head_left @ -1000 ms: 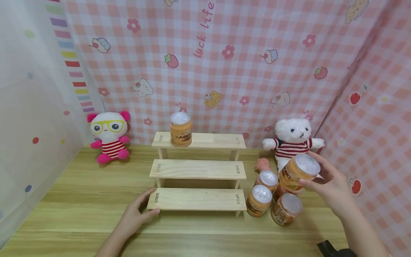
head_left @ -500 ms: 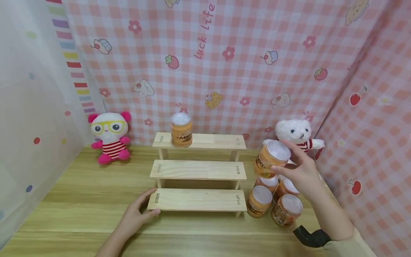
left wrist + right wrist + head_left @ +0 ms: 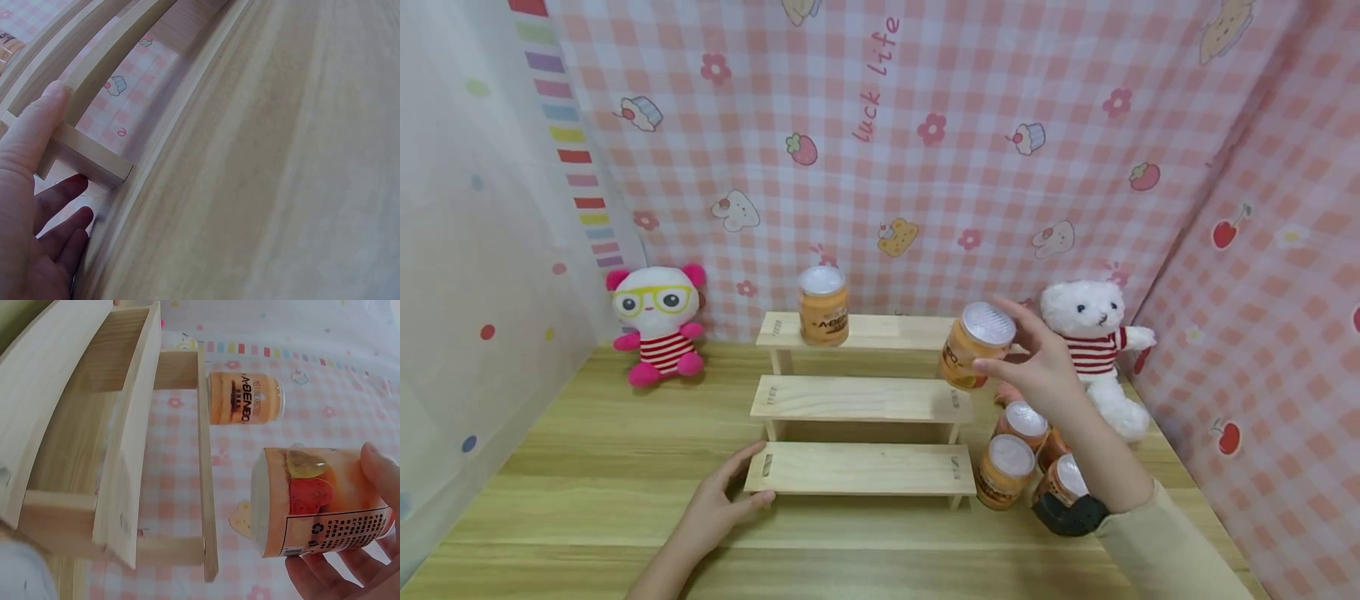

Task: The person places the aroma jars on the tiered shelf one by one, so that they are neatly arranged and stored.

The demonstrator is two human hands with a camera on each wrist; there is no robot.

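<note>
Between the thumb and fingers of my right hand [image 3: 1037, 358] is an orange jar with a clear ridged lid [image 3: 973, 346], tilted a little. It hangs in the air by the right end of a three-step wooden display stand [image 3: 859, 468]; its printed back shows in the right wrist view. My left hand [image 3: 718, 500] grips the left end of the lowest step, its thumb [image 3: 47, 115] at the front edge and the other fingers around the end. Another orange jar [image 3: 823, 307] stands upright at the left of the top step.
Several more orange jars [image 3: 1006, 472] stand on the table right of the stand, partly hidden by my right forearm and a black wrist mount [image 3: 1070, 515]. A white bear [image 3: 1093, 350] sits behind them. A pink-eared panda toy [image 3: 657, 325] sits at the back left, before a checked cloth [image 3: 925, 183].
My right hand has carried the jar leftward, from above the jars on the table to the stand's right end. My left hand has stayed on the lowest step.
</note>
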